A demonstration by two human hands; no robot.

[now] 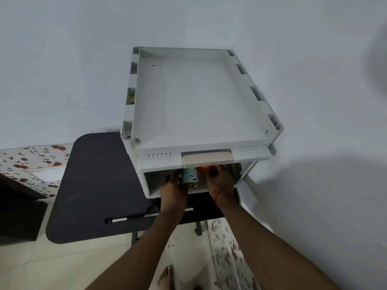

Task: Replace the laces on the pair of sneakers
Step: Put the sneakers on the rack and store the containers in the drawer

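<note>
A white plastic drawer cabinet (201, 105) stands against the pale wall (62, 59). Inside its open compartment, under the beige-handled drawer (206, 159), sits a teal cylindrical can (189, 174), between both hands. The dark rounded table (94, 185) lies left, below the cabinet's front edge.

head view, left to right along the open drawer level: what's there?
Floral tiled ledge → dark table → left hand → teal can → right hand → white wall.

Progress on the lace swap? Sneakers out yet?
Nothing done yet: no sneakers or laces in view. In hand: both hands reach into the open compartment of the white storage unit; left hand grips a teal can, right hand touches something orange. Everything else remains.
</note>
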